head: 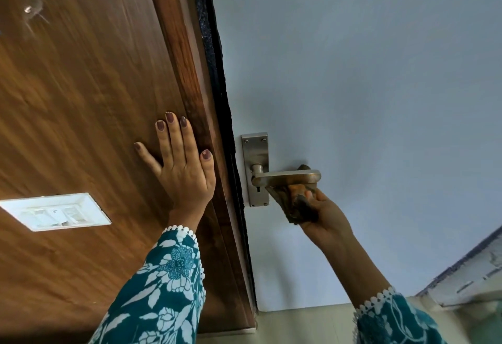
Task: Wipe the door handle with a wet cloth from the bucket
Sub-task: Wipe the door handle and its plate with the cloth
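Note:
A steel lever door handle (285, 176) on a steel backplate (255, 153) juts from the pale blue door (353, 71). A dark, brownish cloth (297, 207) is pressed against the underside of the lever, and a bit of it shows above the lever's far end. My right hand (326, 213) is shut on the cloth from below. My left hand (179, 164) lies flat with fingers spread on the brown wooden panel (81, 99) left of the door. No bucket is in view.
A white switch plate (54, 212) is set in the wooden panel at lower left. A dark strip (220, 93) runs between the panel and the door. A tiled floor (298, 324) shows below, and a pale ledge (467, 284) at lower right.

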{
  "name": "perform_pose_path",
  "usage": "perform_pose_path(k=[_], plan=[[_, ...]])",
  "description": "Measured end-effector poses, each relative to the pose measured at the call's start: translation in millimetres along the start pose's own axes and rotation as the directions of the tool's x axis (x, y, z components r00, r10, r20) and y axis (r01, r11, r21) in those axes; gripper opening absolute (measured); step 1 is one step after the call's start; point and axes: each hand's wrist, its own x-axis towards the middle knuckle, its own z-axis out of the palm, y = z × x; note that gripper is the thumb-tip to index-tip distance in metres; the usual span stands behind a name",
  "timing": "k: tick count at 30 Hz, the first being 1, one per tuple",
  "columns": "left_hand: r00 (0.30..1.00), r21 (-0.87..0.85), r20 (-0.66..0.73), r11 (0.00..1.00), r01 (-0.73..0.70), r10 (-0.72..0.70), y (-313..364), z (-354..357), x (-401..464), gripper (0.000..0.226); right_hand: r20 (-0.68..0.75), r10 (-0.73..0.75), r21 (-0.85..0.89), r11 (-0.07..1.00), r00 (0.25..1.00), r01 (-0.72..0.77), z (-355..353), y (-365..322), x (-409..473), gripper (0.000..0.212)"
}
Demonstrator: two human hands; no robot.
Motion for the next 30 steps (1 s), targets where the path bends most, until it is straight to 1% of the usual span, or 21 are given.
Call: perform_pose_path(k=[3, 6, 8, 10, 13, 15, 18, 20, 21, 22, 23, 25, 26, 28, 30], plan=[[1.000, -0.002, 0.000, 1.000, 0.001, -0.001, 0.8, -0.1, 0.7, 0.055, -0.036, -0.055, -0.042, 0.998, 0.998, 0.053, -5.9, -2.6, 1.0, 0.036], [1.000, -0.006, -0.007, 1.000, 0.005, -0.005, 1.0, -0.3, 0.2, 0.055, -0.038, -0.087, -0.021, 0.996, 0.995, 0.086, 0.5, 10.6, 2.2, 0.028], [1.000, -0.004, -0.011, 1.000, -0.003, 0.003, 0.6, -0.1, -0.6, 0.055, 0.005, -0.068, 0.000, 0.998, 0.998, 0.068, 12.4, 26.3, 2.0, 0.033], [1.000, -0.001, -0.011, 1.000, -0.005, 0.005, 0.5, 0.2, 0.0, 0.055, 0.048, -0.005, 0.015, 1.000, 0.999, 0.005, 23.9, 39.1, 2.8, 0.033], [1.000, -0.002, -0.012, 1.000, 0.002, -0.002, 0.6, -0.3, 0.2, 0.055, 0.029, 0.022, 0.014, 1.000, 0.999, -0.022, 26.0, 40.4, 5.0, 0.037], [1.000, -0.001, -0.012, 1.000, 0.001, -0.001, 0.7, -0.6, 0.4, 0.055, -0.007, -0.022, 0.011, 1.000, 1.000, 0.022, 20.4, 31.8, 4.4, 0.038], [1.000, 0.002, -0.013, 1.000, 0.000, 0.000, 0.8, -1.3, 0.8, 0.055, -0.074, -0.136, -0.040, 0.990, 0.988, 0.133, 6.6, 13.3, 0.3, 0.034], [1.000, 0.002, -0.011, 1.000, -0.002, 0.003, 0.8, -1.0, 0.9, 0.055, -0.100, -0.239, -0.138, 0.965, 0.966, 0.224, -0.8, 1.9, -4.8, 0.035], [1.000, 0.003, -0.011, 1.000, -0.005, 0.005, 0.9, -0.9, 0.6, 0.055, -0.099, -0.302, -0.223, 0.935, 0.948, 0.274, -3.9, -2.1, -6.4, 0.038], [1.000, 0.004, -0.013, 1.000, -0.007, 0.007, 0.9, -0.6, 0.1, 0.055, -0.086, -0.369, -0.335, 0.886, 0.925, 0.322, -6.0, -4.8, -8.6, 0.042], [1.000, 0.004, -0.015, 1.000, -0.005, 0.005, 1.0, -0.3, -0.1, 0.055, -0.064, -0.439, -0.468, 0.806, 0.896, 0.362, -7.9, -5.9, -10.0, 0.047], [1.000, 0.000, -0.015, 1.000, 0.003, -0.003, 1.6, -0.3, 0.1, 0.055, 0.004, -0.565, -0.713, 0.577, 0.825, 0.398, -11.6, -5.2, -11.1, 0.054], [1.000, -0.001, -0.013, 1.000, 0.008, -0.008, 2.0, -0.3, 0.7, 0.055, 0.046, -0.616, -0.799, 0.450, 0.786, 0.399, -11.6, -4.8, -11.5, 0.057], [1.000, -0.003, -0.007, 1.000, 0.013, -0.013, 2.2, -0.7, 1.3, 0.055, 0.149, -0.693, -0.907, 0.188, 0.705, 0.376, -10.2, -4.6, -11.5, 0.062], [1.000, -0.004, -0.006, 1.000, 0.011, -0.011, 2.3, -0.9, 1.4, 0.055, 0.281, -0.730, -0.931, -0.049, 0.623, 0.363, -6.3, -6.1, -13.1, 0.066]])
